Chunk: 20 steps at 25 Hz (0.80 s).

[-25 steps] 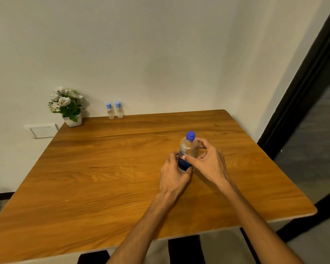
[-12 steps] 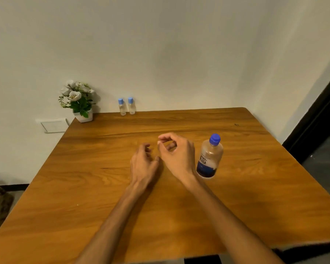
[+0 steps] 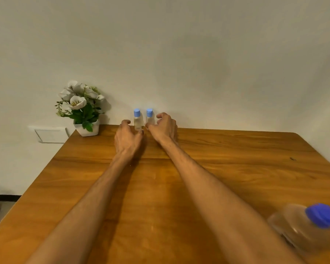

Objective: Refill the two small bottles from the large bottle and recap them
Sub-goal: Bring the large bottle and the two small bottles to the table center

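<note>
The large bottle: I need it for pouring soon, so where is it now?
In the head view the large bottle stands capped at the table's near right, beside the right forearm, far from the two small bottles by the wall.

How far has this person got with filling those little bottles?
Barely begun. The large bottle stands capped at the near right of the table. In hand: the left hand and right hand reach around the two small bottles at the wall, fingers curved but not clearly gripping. Both blue caps are on. Uncapping, pouring and recapping all remain.
</note>
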{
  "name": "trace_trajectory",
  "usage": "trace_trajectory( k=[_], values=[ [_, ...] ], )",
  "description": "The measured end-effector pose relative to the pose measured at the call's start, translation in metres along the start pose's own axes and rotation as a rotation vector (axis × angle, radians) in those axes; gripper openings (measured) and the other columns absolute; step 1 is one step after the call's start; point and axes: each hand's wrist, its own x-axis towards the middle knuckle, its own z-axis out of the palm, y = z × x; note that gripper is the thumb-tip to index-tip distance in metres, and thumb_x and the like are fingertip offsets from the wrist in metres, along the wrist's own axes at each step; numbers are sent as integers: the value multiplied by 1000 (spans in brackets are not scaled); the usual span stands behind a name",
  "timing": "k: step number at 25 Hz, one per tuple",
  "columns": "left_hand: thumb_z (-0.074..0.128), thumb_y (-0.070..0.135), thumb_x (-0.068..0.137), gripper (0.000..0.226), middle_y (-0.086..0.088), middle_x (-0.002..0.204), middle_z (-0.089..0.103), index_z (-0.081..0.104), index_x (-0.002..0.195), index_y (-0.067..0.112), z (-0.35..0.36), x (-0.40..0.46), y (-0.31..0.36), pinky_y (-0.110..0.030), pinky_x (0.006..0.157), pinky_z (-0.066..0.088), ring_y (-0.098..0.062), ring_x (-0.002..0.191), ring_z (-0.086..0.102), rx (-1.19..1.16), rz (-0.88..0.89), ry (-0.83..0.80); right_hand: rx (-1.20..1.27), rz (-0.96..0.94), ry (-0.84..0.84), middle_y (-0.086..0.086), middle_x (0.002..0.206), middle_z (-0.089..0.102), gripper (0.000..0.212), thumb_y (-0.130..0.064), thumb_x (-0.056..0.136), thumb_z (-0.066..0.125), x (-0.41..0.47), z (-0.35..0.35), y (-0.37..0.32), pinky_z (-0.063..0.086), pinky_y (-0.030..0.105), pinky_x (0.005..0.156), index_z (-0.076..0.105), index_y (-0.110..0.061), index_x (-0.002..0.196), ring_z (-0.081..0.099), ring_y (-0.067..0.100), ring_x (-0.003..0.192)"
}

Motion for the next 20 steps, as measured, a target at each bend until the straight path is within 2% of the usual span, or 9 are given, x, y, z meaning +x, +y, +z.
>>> trace_trajectory(
  k=[2,4,7,10,13,16,20],
  values=[
    [65,51,98,63,-11,131,68,49,143,11,12,21,0,-45,96,60,-27,112,68,-25,8,27,-17,12,9,7,123,74,50,-28,89,81,21,16,4,50,30,78,66,-11,134,71,26,109],
    [66,48,98,55,-9,129,70,53,138,13,20,36,-3,-48,97,60,-25,111,69,-46,21,45,-24,0,37,5,113,77,34,-26,90,79,36,33,13,47,28,74,73,-12,121,72,24,101],
    [71,33,97,40,-6,124,73,62,131,14,22,45,-9,-42,98,59,-23,110,69,-44,29,31,-21,-17,72,2,101,79,20,-27,93,77,39,39,20,45,26,70,78,-14,108,73,20,91],
    [75,26,93,37,-5,119,75,67,127,13,13,25,-8,-40,97,59,-21,107,70,-60,57,-29,-9,-11,92,-2,96,79,19,-28,91,77,17,23,23,53,27,68,78,-17,106,73,17,87],
    [79,29,90,36,-1,108,76,70,120,11,-7,-25,1,-34,88,60,-16,95,71,-119,105,-82,49,-20,93,-9,90,78,16,-32,89,77,-34,-10,27,64,34,72,79,-22,102,74,11,82],
    [82,27,88,34,6,98,73,72,116,11,-35,-103,14,-27,82,58,-5,87,68,-209,84,-101,94,4,114,-13,85,79,12,-38,82,79,-103,-53,35,63,37,74,78,-28,88,74,7,81],
    [86,19,84,31,6,89,76,74,111,14,-71,-220,26,-26,81,58,-5,80,71,-294,22,-91,97,58,79,-18,80,78,19,-45,78,83,-210,-104,58,64,36,77,76,-29,84,75,2,77]
  ],
)
